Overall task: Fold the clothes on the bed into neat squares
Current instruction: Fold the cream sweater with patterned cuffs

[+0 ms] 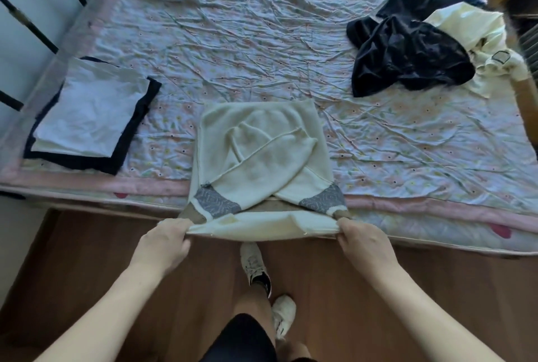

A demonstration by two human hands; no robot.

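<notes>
A: Where is the cream knitted sweater [259, 155] with crossed sleeves?

B: It is laid at 6 o'clock on the flowered bed [262, 41]. Its near hem is pinched by the fingers of the left hand [166, 241] and right hand [362, 241].

A: Next?

B: Likely the hem is to be carried towards 12 o'clock, kept level.

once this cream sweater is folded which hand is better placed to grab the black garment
Right. The black garment lies crumpled on the bed's right side, nearer the right hand; the left hand grips the cream sweater across from it.
</notes>
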